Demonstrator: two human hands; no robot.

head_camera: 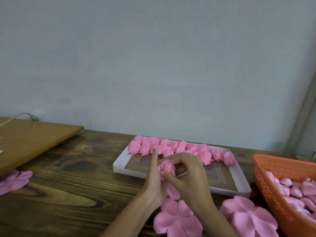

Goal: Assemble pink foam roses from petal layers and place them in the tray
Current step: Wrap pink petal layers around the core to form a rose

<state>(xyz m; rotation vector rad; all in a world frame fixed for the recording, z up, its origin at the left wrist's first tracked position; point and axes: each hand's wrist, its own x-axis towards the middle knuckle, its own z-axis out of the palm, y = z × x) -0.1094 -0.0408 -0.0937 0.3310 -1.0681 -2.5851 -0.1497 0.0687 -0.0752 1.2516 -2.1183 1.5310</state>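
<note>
A half-wrapped pink foam rose (166,168) sits between both my hands, just in front of the white tray (119,165). My left hand (153,178) cups the rose from the left with its index finger straight up. My right hand (188,175) pinches the rose's petals from the right with thumb and fingers. One loose petal (173,191) hangs below the bud. Several finished roses (171,147) line the tray's far side. Flat petal layers lie near me: one stack (177,218) under my wrists, another stack (248,216) to its right.
An orange perforated basket (266,183) with several pink buds stands at the right edge. More flat petal layers (13,180) lie at the far left. A tan board (34,139) rests at the back left of the dark wooden table (77,185).
</note>
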